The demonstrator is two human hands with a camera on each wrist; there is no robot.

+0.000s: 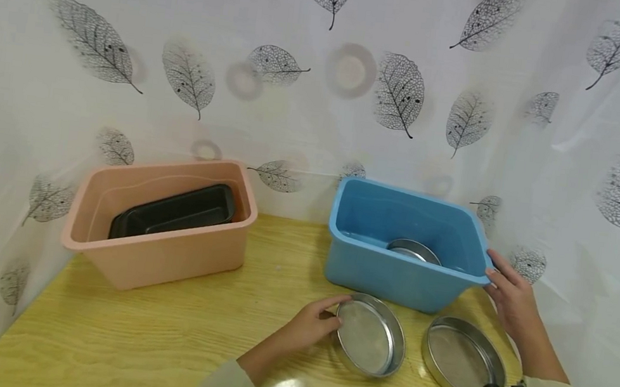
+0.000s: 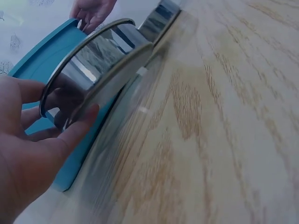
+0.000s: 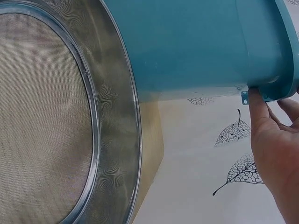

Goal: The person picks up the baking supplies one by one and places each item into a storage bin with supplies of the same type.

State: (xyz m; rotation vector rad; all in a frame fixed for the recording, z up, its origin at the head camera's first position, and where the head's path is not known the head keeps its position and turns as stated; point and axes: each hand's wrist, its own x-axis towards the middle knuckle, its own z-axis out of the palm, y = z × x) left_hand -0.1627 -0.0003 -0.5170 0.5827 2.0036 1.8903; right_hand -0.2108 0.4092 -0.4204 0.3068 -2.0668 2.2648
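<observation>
My left hand pinches the left side of a round metal sieve. In the left wrist view the sieve is tilted, with the thumb low on its outer wall and fingers at the rim. At the right end of a blue plastic bin, my right hand grips the rim. The right wrist view shows that hand with its thumb under the bin's lip. A second round sieve, its mesh visible up close, lies on the table below the right forearm.
Another round metal piece is inside the blue bin, partly hidden by its front wall. To the left stands a pink bin holding dark rectangular pans. A leaf-patterned white sheet hangs behind the wooden table.
</observation>
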